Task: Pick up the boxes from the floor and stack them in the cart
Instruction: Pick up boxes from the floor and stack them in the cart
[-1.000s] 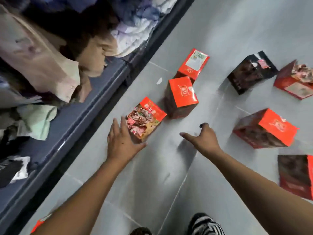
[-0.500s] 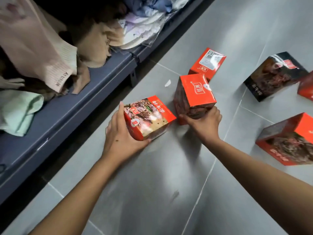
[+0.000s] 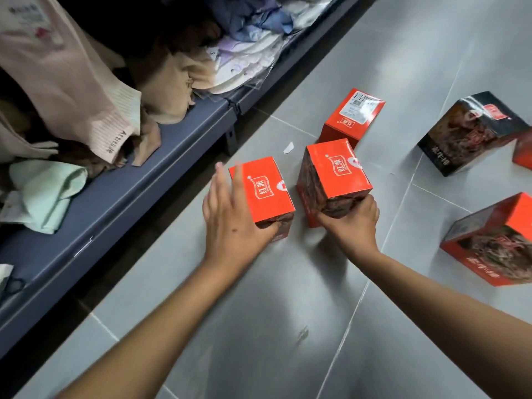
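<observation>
Both bare forearms reach forward and down, the left from the lower left and the right from the lower right. The left hand clasps the near-left corner of a red box, with fingers spread along its left side and thumb against its near face. The right hand grips the near lower part of a second red box, fingers curled against it.

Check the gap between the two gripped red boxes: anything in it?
Nothing. Head view: only a narrow strip of grey floor separates left box, in the left hand, from right box, in the right hand.
</observation>
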The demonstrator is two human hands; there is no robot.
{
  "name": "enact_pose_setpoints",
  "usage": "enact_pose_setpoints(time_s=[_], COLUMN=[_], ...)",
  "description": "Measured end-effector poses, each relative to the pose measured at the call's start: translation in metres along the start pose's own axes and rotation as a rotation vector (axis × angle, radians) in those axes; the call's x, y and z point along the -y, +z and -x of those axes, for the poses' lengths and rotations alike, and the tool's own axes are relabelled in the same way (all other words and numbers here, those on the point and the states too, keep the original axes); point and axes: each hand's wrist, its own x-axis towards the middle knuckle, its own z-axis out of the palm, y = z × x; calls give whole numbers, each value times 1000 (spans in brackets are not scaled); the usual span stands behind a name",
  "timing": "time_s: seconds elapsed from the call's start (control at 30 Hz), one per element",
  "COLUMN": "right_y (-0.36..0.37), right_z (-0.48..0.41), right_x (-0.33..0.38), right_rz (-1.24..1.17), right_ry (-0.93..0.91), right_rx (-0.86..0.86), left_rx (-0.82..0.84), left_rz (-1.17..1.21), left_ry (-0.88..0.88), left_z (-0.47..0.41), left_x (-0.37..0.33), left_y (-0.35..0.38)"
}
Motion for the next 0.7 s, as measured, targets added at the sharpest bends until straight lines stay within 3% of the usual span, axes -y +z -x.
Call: enact_pose_setpoints(time_s=[0.07, 0.13, 0.2, 0.5, 0.7], right_y=[0, 1, 4, 20, 34], right_z=[4, 10, 14, 17, 8], right_x=[-3, -5, -6, -19, -23], right_rz=[0, -13, -33, -100, -102], right_ry=[-8, -9, -1, 39, 69], right_rx=[-1, -15, -31, -61, -97], left_rx=[-150, -173, -177, -437, -422], left_rz=[278, 479, 565, 698, 607], left_ry=[-252, -497, -603, -661, -580], left_z=[29, 45, 46, -8, -17], left_x=[-8, -18, -26, -27, -11], left_y=[19, 39, 58, 88, 71])
